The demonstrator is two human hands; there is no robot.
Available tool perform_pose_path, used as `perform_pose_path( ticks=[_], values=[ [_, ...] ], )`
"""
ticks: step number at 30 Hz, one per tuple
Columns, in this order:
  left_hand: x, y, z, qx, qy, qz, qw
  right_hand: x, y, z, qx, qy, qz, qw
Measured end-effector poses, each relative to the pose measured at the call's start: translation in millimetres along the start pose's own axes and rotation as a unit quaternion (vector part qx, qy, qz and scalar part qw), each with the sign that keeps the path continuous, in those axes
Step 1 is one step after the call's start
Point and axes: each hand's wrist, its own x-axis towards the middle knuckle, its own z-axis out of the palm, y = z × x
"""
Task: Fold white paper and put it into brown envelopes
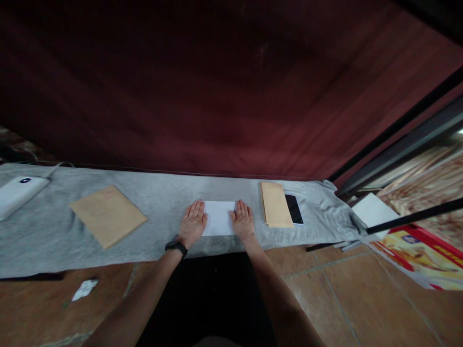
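A white sheet of paper (219, 219) lies flat on the grey cloth in front of me. My left hand (193, 222) rests on its left edge, palm down with the fingers stretched out. On the right edge lies my right hand (242, 220), also flat, its thumb reaching over the paper. Neither hand grips anything. To the right sits a small stack of brown envelopes (277, 205). A larger brown envelope (108, 217) is lying at an angle on the left.
The grey cloth (162, 193) covers a long narrow table. A dark phone (294, 209) lies beside the envelope stack, and a white device (21, 193) with a cable stands far left. A dark red curtain (217, 96) hangs behind. A colourful box (423, 255) is at the right.
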Motion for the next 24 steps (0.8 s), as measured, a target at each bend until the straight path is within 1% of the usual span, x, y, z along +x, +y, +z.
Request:
perform_pose_path(
  ticks=[4, 7, 11, 16, 20, 24],
  values=[
    [-6.9, -8.4, 1.3, 0.009, 0.016, -0.01, 1.0, -3.7, 11.0, -2.3, -0.004, 0.009, 0.005, 1.0],
    [-11.7, -12.4, 1.0, 0.015, 0.025, -0.02, 0.999, -6.4, 17.8, -6.5, 0.002, 0.027, 0.008, 1.0],
    [-16.4, -14.3, -0.6, 0.011, 0.038, -0.031, 0.999, -7.3, 19.5, -16.0, 0.036, 0.048, 0.051, 0.997],
    [-17.5, -13.8, -1.5, 0.01, 0.04, -0.032, 0.999, -2.6, 9.8, -23.9, 0.109, 0.022, 0.133, 0.985],
    [-18.3, -13.6, -3.1, 0.006, 0.041, -0.031, 0.999, 2.5, 5.9, -24.4, 0.145, 0.012, 0.169, 0.975],
    [-19.0, -13.1, -5.8, 0.0, 0.037, -0.032, 0.999, 5.8, 10.2, -25.4, 0.194, -0.008, 0.202, 0.96]
  ],
)
